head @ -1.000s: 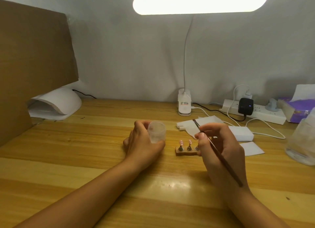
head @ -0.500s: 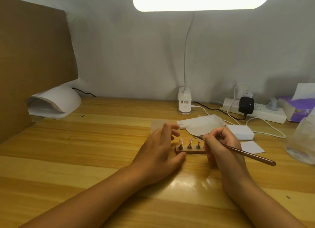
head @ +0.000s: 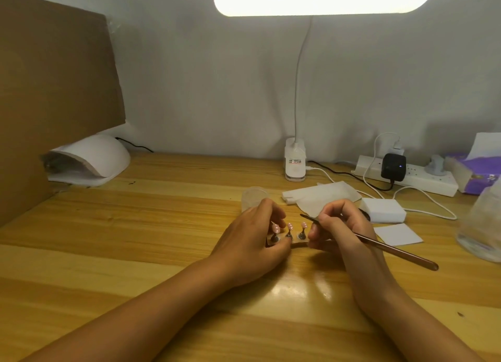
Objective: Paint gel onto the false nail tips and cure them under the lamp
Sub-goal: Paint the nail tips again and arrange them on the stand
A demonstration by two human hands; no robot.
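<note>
Three pink false nail tips (head: 289, 226) stand on small black pegs in a brown holder strip (head: 297, 242) at the middle of the wooden desk. My left hand (head: 253, 242) pinches the strip's left end between thumb and fingers. My right hand (head: 343, 230) grips a thin brown brush (head: 390, 250), whose dark tip points left just above the rightmost nail tip. The white curing lamp (head: 89, 159) sits at the far left of the desk. A frosted gel jar (head: 253, 197) stands just behind my left hand.
A clip-on desk light (head: 295, 159) shines overhead. White wipes (head: 322, 195), a white block (head: 383, 210) and a paper square (head: 398, 234) lie to the right. A power strip (head: 412, 180), tissue box (head: 474, 172) and clear plastic container (head: 485, 223) line the far right. Cardboard (head: 54, 90) stands left.
My left hand set the frosted jar down behind the holder and took hold of the strip. My right hand lowered the brush until its tip came over the nail tips.
</note>
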